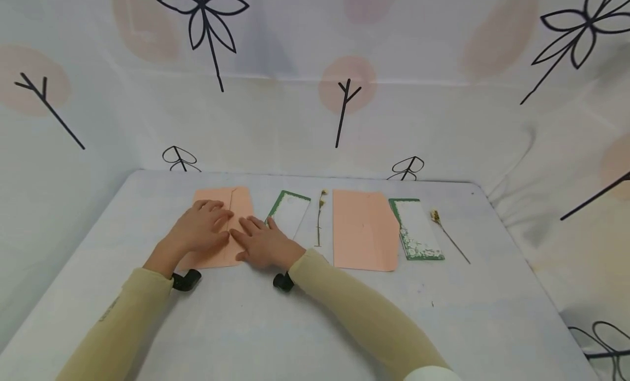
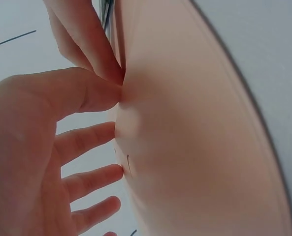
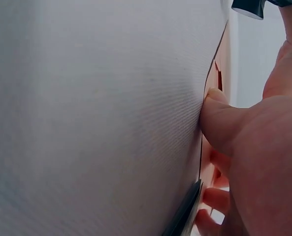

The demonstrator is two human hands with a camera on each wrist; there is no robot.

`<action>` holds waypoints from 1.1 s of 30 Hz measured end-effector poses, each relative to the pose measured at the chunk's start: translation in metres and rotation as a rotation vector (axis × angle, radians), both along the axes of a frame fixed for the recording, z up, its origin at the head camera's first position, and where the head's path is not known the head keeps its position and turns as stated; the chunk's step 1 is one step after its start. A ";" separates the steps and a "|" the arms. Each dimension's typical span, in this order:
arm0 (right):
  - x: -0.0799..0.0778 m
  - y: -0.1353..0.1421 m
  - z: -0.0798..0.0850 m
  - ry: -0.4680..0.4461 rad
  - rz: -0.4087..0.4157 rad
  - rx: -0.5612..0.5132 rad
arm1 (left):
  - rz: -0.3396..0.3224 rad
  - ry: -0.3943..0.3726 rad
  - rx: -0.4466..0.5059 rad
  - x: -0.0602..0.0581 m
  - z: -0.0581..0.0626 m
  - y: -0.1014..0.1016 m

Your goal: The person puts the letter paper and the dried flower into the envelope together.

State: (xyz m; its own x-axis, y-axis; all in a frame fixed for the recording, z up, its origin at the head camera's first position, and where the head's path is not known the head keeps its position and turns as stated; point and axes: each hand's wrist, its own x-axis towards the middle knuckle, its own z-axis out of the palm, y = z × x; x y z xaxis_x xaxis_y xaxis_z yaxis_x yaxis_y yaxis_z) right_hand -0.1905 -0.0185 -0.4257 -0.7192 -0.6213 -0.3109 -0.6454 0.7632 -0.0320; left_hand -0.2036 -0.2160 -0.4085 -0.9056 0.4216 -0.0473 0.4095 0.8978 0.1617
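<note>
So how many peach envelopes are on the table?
2. The first envelope lies under the left hand and right hand; the second envelope lies between a dried flower and a green-bordered card. Any tucked beneath these would be hidden.

In twos at the bench (image 1: 221, 326)
Two peach envelopes (image 1: 364, 230) (image 1: 241, 206), two green-bordered cards (image 1: 418, 228) (image 1: 295, 210), two flower stems (image 1: 435, 216) (image 1: 322, 203), two hands (image 1: 199, 228) (image 1: 268, 244).

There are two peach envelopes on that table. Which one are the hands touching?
The left envelope: both the left hand and the right hand touch it. The right envelope, beside the right green-bordered card, is untouched.
</note>
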 end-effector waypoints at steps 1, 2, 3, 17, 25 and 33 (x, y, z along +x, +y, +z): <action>0.000 0.000 0.000 -0.002 0.000 0.006 | 0.004 0.003 -0.009 0.000 0.000 0.000; -0.001 0.000 0.000 -0.004 0.001 0.009 | 0.006 0.007 -0.015 0.000 0.001 0.001; -0.001 0.000 0.001 -0.002 0.003 0.018 | 0.008 0.009 -0.020 0.001 0.002 0.001; -0.001 0.000 0.004 -0.022 -0.002 0.037 | -0.018 0.038 -0.088 -0.005 0.014 0.001; -0.001 0.000 0.003 -0.013 0.016 0.050 | -0.045 -0.009 -0.084 -0.011 0.019 -0.001; -0.002 0.000 0.003 -0.014 0.021 0.052 | -0.015 -0.080 -0.017 -0.020 0.022 0.002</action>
